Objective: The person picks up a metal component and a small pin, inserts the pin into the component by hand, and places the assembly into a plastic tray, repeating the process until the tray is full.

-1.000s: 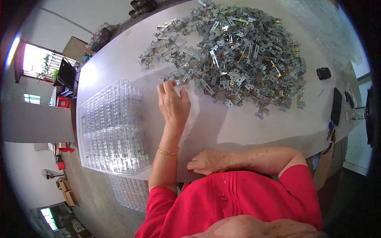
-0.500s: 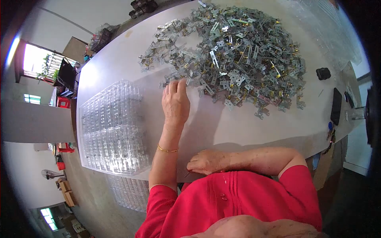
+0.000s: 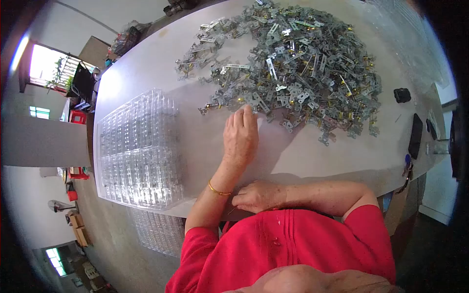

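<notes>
A big heap of small metal brackets [image 3: 312,73], several with brass-coloured parts, lies across the table. My left hand [image 3: 242,134], with a gold bracelet [image 3: 219,189] at the wrist, is at the heap's near edge. Its fingers are bent and held together, and their tips are hidden, so whatever they pinch cannot be made out. Close to my body, my right hand [image 3: 259,196] rests closed at the table's front edge. A thin rod [image 3: 231,211] sticks out from under its fingers. A small metal part [image 3: 215,105] lies left of my left fingertips.
Clear plastic trays [image 3: 139,151] with rows of compartments stand on the table's left side. More trays [image 3: 156,232] are below the edge. At the right are a black block [image 3: 402,95], a dark phone-like slab [image 3: 415,135] and keys [image 3: 407,166]. Plastic film [image 3: 405,44] covers the far right.
My left hand has moved right along the heap's near edge, uncovering metal parts at its former place. My right hand stays at the table edge. The view has shifted slightly.
</notes>
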### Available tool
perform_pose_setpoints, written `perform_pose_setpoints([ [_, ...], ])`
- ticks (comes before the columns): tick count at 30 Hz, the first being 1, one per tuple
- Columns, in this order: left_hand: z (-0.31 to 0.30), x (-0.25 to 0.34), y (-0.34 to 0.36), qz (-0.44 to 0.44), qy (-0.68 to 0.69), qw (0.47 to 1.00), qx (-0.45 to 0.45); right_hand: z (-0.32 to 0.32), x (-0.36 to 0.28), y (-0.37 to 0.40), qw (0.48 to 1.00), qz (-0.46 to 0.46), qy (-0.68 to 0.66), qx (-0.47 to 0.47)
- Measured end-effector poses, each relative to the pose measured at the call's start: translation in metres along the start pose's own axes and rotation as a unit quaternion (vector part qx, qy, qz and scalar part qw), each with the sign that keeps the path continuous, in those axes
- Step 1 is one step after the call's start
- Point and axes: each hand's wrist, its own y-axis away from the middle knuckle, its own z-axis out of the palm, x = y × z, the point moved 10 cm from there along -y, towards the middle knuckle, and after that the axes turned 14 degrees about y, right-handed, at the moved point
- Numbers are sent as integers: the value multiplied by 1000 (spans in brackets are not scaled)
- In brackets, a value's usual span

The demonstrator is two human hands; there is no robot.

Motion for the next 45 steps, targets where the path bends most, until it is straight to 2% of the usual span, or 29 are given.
perform_pose_setpoints([
  [7,-23,-6,-4,-19,27,997,68,1,0,0,1000,8,13,-5],
  [10,-44,-11,-6,-23,39,992,115,12,6,4,999,16,24,-41],
  [12,-48,-29,-2,-112,145,976,115,14,8,4,997,25,35,-58],
  [13,-51,-37,2,-157,197,961,115,15,8,3,997,28,40,-67],
  [14,-51,-46,7,-214,295,923,120,12,6,2,998,26,34,-53],
  [16,-42,-59,20,-318,483,806,126,5,3,4,999,28,25,-26],
  [19,-27,-70,41,-402,583,701,86,16,8,4,995,23,68,-69],
  [22,-21,-83,67,-449,589,667,79,7,3,2,999,16,25,-28],
  [28,-23,-98,97,-486,602,629,75,-1,-2,1,1000,-11,6,15],
  [31,-25,-109,108,-506,562,651,68,-7,-4,-1,999,-19,-31,14],
  [34,-31,-107,106,-501,467,728,24,-13,3,-2,994,4,-106,28],
  [37,-48,-95,89,-466,251,847,-40,-22,16,1,975,109,-193,7],
  [39,-59,-81,68,-309,57,949,-39,-31,25,5,964,134,-225,46],
  [40,-65,-68,60,-222,-45,973,-34,-34,28,5,957,143,-243,63],
  [43,-53,-59,42,-221,66,973,-26,-43,48,15,895,234,-352,140],
  [45,-41,-39,27,-140,66,987,-49,-54,59,19,883,239,-362,179],
])
